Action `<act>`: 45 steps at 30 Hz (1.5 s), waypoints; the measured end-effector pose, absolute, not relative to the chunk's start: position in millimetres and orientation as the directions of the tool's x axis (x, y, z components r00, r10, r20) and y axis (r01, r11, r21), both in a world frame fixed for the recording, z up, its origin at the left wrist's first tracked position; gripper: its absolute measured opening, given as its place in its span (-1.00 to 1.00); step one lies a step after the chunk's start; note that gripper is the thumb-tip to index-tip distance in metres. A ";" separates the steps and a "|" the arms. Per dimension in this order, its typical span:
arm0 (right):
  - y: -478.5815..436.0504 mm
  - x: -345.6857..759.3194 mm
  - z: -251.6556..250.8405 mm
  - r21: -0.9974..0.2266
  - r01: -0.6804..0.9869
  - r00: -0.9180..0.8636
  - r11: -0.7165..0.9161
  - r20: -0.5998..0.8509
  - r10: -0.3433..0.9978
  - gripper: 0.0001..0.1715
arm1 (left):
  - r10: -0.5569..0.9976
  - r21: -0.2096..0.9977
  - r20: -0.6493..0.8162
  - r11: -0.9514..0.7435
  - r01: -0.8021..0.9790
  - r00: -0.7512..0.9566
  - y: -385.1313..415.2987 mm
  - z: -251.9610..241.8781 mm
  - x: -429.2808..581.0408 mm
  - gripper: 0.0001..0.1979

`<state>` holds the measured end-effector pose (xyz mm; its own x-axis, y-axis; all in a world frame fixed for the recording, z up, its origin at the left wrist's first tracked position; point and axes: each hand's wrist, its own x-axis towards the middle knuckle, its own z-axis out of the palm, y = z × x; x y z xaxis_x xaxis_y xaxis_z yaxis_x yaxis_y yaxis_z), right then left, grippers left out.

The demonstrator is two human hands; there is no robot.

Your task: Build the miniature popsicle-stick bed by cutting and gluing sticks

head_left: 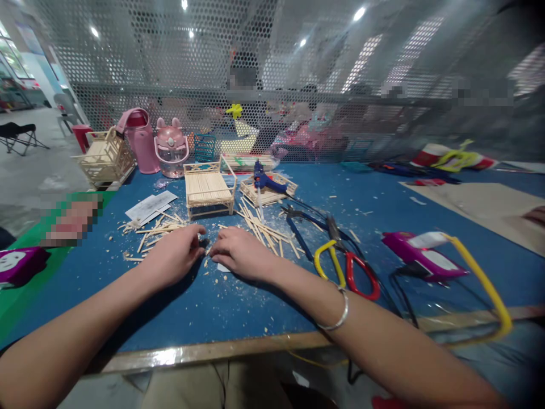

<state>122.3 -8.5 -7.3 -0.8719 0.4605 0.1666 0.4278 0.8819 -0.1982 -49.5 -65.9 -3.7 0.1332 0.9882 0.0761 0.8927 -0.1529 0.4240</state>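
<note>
My left hand [176, 253] is over the blue table beside a pile of thin wooden sticks [159, 232]. Its fingers are bent, thumb and forefinger apart, with nothing visible between them. Close by on the right, my right hand [244, 254] rests low with loosely curled fingers, near small wood scraps and a white paper piece [223, 267]. I see no object held in it. Beyond the hands stands a small stick-built bed or bench model [208, 188]. More loose sticks [266, 230] are scattered to the right of it.
A blue glue gun [268, 182] lies on a stick frame [289, 190]. Pliers with red and yellow handles [336, 241] lie near my right forearm. Farther right is a purple device with a yellow bar [426, 258]. A pink bottle [140, 142] and perforated metal screen [204, 74] stand behind.
</note>
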 end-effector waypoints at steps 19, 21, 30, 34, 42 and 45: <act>0.0 148.1 10.6 -0.884 0.250 -0.697 0.395 0.119 0.707 -0.84 | 0.944 0.433 0.244 -0.310 0.846 0.222 -59.4 22.2 -28.6 -0.73; -1.1 146.2 8.7 -0.939 0.173 -0.694 0.296 0.097 0.713 -0.87 | 0.915 0.315 0.245 -0.387 0.866 0.320 -55.7 24.0 -23.0 -0.79; 0.6 142.1 4.2 -0.923 0.263 -0.618 0.279 0.060 0.784 -0.96 | 0.882 0.151 0.344 -0.389 0.909 0.320 -56.2 6.6 -18.0 -0.71; 1.5 143.6 5.4 -0.799 0.399 -0.582 0.450 0.159 0.798 -0.92 | 0.900 0.225 0.331 -0.368 0.902 0.285 -57.2 1.2 -20.4 -0.68; -3.5 146.3 5.9 -0.031 0.505 -0.846 0.862 0.179 0.502 -0.82 | 0.900 0.247 0.160 -0.434 0.866 0.405 -60.1 -4.2 -29.2 -0.21; -8.0 140.9 -1.3 0.122 0.473 -0.875 0.872 0.181 0.449 -0.80 | 0.910 0.164 0.101 -0.413 0.896 0.402 -59.5 -3.7 -23.4 -0.21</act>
<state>140.9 -8.0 -1.3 -0.8748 0.4494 0.1811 0.4735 0.8723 0.1223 -23.4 -59.5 -3.7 0.4017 0.9102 0.1010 0.8956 -0.4135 0.1639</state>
